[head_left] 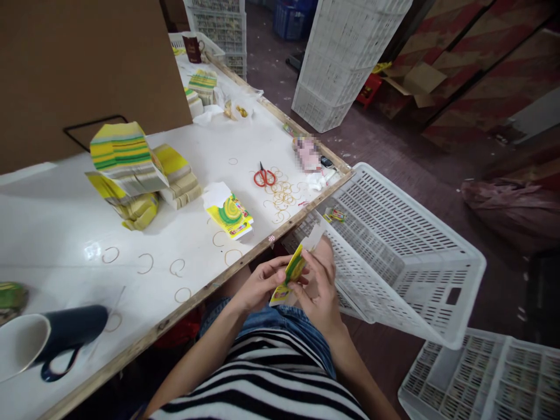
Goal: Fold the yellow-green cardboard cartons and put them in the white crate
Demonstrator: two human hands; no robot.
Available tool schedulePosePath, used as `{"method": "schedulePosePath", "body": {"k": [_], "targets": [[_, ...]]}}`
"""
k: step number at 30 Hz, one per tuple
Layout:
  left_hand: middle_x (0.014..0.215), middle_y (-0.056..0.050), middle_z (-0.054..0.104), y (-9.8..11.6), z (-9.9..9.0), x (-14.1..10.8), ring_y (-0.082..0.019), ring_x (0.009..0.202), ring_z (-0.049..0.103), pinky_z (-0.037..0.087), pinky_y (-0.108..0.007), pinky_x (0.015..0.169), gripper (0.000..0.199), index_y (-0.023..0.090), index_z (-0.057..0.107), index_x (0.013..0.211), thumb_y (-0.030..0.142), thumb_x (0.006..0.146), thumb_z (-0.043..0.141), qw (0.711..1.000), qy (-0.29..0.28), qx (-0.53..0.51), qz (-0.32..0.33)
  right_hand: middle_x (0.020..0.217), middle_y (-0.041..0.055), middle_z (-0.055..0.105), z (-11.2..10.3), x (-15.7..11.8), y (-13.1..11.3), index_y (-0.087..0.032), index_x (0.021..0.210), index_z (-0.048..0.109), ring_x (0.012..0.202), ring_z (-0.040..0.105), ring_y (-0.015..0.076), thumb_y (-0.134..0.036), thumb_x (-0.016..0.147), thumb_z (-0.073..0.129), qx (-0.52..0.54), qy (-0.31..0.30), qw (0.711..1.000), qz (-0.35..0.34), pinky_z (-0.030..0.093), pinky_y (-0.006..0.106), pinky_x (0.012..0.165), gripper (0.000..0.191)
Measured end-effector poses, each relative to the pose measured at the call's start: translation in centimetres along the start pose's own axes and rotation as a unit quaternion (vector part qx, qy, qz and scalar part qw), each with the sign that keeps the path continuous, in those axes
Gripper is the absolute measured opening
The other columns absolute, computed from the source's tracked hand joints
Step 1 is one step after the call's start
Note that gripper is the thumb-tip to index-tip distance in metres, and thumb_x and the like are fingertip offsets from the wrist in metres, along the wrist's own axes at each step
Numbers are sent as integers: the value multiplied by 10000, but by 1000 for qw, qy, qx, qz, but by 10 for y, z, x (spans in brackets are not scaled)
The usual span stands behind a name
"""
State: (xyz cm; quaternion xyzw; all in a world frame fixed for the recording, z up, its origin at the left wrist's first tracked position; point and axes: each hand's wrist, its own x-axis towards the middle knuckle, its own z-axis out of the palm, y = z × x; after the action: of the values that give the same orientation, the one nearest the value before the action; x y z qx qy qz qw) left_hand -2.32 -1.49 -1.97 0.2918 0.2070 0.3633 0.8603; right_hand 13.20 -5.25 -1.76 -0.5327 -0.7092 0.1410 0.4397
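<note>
A yellow and green printed carton (296, 266) is held upright above my lap, with a white flap at its top. My left hand (263, 283) grips its left side between thumb and fingers. On the other side my right hand (321, 291) has its thumb and fingers closed on the same carton. A second, flat yellow and green carton (230, 216) lies on the white table (175, 315), near its edge. Bundles of folded cartons (120, 154) are piled further left. Red-handled scissors (265, 176) lie beside scattered rubber bands (283, 192).
A white plastic crate (394, 233) with small packs inside stands right of my knees. A dark blue mug (74, 332) lies at the near left of the table. Stacked white crates (339, 58) rise behind; a large cardboard sheet (87, 64) stands at the back left.
</note>
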Motion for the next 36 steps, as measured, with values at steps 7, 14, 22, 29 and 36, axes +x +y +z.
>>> {"method": "schedulePosePath", "body": {"k": [7,14,22,29,36], "targets": [[1090,-138,724,-3,-3,-4,-282,965,689,499,-334,832,566,159,647,1200,403,706,778,1000,14,-5,-22,1216,110,575,-5,2,5,-272,1368,413,992,577,254,-264,855,659,57,-53,996,44,502,433,865,569],[1071,-107,731,-7,-4,-6,-246,936,686,484,-302,811,471,171,689,1128,344,701,787,999,31,-5,-35,962,49,553,-4,8,-3,-238,1018,564,794,554,196,-266,836,657,81,-45,993,70,498,324,667,206],[1045,-126,738,-4,-5,-6,-243,884,693,490,-305,774,527,159,663,1173,342,695,788,999,21,-2,-29,1165,92,587,-11,10,6,-253,1268,502,885,571,226,-274,822,672,58,-64,992,88,506,399,811,478],[976,-94,741,-9,-5,-6,-195,810,683,476,-300,785,511,176,664,1185,317,708,783,999,24,3,-32,889,28,528,-10,11,7,-229,910,604,850,564,208,-184,793,668,77,-55,992,84,518,342,767,141],[968,-92,739,-5,-6,-5,-199,874,674,462,-296,826,469,173,686,1141,338,713,783,999,20,26,-37,923,48,563,-17,14,11,-237,959,667,920,577,228,-214,824,645,85,-87,990,65,508,366,817,138]]}}
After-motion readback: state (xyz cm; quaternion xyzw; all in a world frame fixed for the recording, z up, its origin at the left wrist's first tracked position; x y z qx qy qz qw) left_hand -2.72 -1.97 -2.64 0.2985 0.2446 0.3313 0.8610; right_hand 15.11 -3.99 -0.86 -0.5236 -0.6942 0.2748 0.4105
